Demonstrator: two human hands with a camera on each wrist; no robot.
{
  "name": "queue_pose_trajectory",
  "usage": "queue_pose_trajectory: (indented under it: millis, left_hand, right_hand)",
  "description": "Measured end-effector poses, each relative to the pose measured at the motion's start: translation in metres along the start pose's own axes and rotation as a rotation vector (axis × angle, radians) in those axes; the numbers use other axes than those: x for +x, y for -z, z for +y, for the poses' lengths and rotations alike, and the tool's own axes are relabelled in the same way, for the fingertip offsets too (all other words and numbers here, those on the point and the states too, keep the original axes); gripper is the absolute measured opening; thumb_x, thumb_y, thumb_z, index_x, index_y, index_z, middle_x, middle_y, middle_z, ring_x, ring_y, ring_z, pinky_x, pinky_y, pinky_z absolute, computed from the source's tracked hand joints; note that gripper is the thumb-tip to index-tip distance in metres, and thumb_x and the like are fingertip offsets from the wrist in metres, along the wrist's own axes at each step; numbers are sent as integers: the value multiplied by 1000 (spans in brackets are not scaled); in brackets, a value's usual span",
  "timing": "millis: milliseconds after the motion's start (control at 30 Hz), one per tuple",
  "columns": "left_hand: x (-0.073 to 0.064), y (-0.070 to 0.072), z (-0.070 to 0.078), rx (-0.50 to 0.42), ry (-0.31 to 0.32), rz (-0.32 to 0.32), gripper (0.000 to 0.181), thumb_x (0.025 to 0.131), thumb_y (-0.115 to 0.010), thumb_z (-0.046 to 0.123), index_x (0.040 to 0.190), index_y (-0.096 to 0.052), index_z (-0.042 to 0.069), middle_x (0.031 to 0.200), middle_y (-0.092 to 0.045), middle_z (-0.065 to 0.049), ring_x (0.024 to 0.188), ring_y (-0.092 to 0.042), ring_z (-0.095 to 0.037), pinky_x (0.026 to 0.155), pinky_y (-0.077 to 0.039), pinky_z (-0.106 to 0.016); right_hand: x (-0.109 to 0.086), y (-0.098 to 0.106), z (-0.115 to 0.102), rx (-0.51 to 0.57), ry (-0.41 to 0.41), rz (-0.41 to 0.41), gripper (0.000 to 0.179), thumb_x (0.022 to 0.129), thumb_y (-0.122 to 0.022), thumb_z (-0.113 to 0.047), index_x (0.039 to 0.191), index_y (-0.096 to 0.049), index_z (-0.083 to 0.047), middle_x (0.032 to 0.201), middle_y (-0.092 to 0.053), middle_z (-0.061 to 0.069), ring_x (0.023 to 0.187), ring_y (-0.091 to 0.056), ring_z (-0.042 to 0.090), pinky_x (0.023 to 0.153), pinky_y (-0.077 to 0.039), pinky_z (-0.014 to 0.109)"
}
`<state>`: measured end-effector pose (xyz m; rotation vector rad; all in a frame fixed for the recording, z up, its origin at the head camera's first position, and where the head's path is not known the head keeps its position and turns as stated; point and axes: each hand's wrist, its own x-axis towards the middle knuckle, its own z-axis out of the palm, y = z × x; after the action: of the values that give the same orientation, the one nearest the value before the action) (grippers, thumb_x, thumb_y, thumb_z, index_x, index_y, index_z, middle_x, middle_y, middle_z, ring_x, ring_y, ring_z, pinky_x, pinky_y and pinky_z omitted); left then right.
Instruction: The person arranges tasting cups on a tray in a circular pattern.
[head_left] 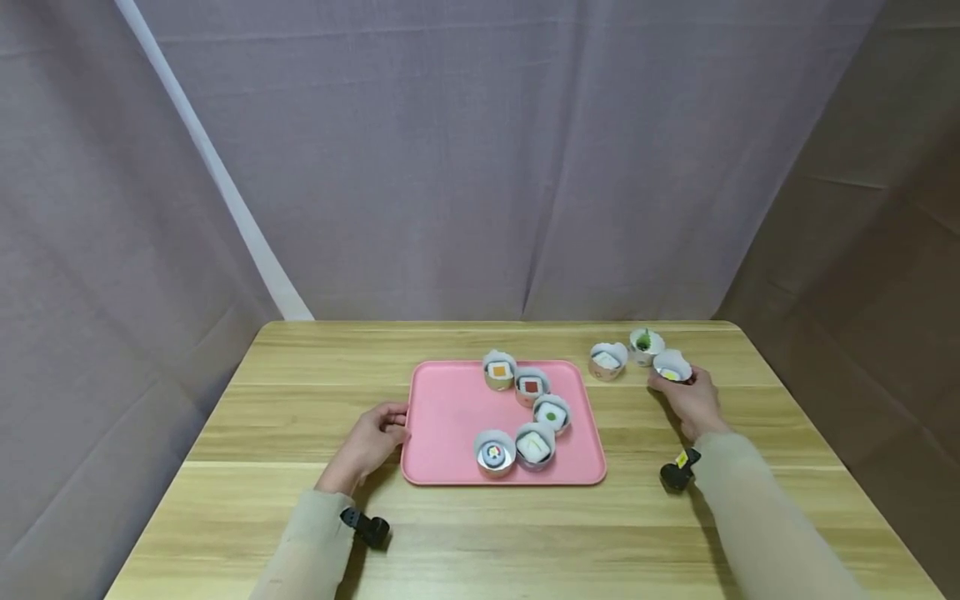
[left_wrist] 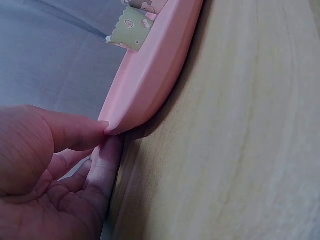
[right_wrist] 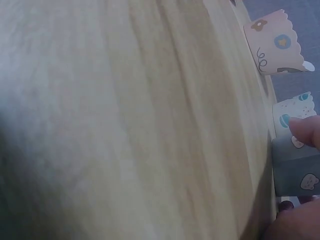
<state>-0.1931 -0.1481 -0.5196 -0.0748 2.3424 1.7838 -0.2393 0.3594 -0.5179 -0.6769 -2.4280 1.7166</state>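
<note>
Head — tray (head_left: 444, 417) lengthwise left-to-right

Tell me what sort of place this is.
Probably a makeshift recording setup: grey cloth hangs behind and beside a wooden table, a pink tray holds small cups, and each sleeve carries a black device.
</note>
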Motion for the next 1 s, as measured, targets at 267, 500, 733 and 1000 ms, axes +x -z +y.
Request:
queue_pose_trajectory:
  millis: [267,500,733,1000]
  left_hand:
    - [2,2,0,8,13,3,42,90,-60,-5,130,-55,2,110,-58,-13,93,-57,-24,75,-52,-32]
    - [1,0,-1,-8,2,6,41,88,-60,-7,129,-56,-1,107,-58,-15,91,-57,-23,76,-51,-32]
    - [1,-1,0,3,2,2,40,88,-60,-7,128,-57,1,107,-58,-14,91,-57,-23,74,-52,-31]
    - [4,1,-4,-16,-5,3,41,87,-60,-9,127,-56,-1,107,-58,-15,90,-58,-23,75,-52,-32]
  right_hand:
    - [2,-2,1,-69,21,47,88,83,-74,-30,149,-25,3,148,-32,23,132,-30,38,109,-28,49]
    - [-1,-2,4,-119,29,81,84,82,-75,-31,145,-32,3,145,-34,24,131,-25,40,108,-23,53]
    - [-4,-4,5,-116,50,97,77,84,-72,-31,141,-35,6,140,-39,24,124,-36,38,101,-36,51]
    - [-2,-8,7,-95,44,138,71,84,-72,-32,134,-41,8,132,-45,20,115,-43,30,94,-40,41]
